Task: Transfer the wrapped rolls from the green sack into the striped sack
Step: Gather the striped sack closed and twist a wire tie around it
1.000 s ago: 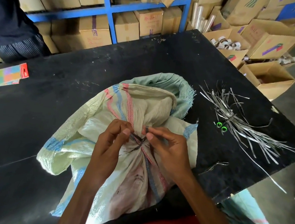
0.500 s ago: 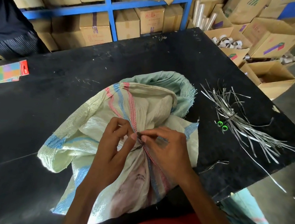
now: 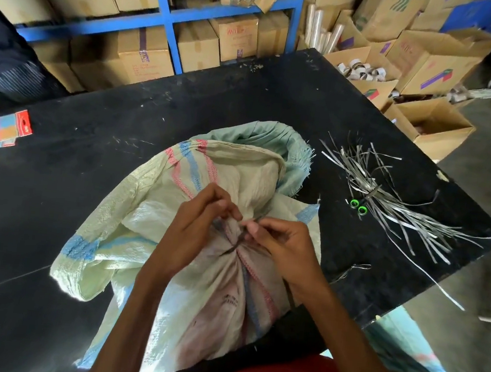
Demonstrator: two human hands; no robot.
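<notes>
The striped sack (image 3: pixel 175 196) lies on the black table (image 3: pixel 52 209), its neck gathered. At that neck the left hand (image 3: pixel 199 229) and right hand (image 3: pixel 286 248) each pinch the dark tie strip (image 3: pixel 232 247). The green sack (image 3: pixel 274 134) lies just behind the striped sack, touching it. Silver strips (image 3: pixel 389 202) and green-handled scissors (image 3: pixel 358 206) lie to its right.

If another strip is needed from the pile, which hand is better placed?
Probably the right hand: the strip pile lies on its side of the striped sack, while the left hand would have to cross over it.
</notes>
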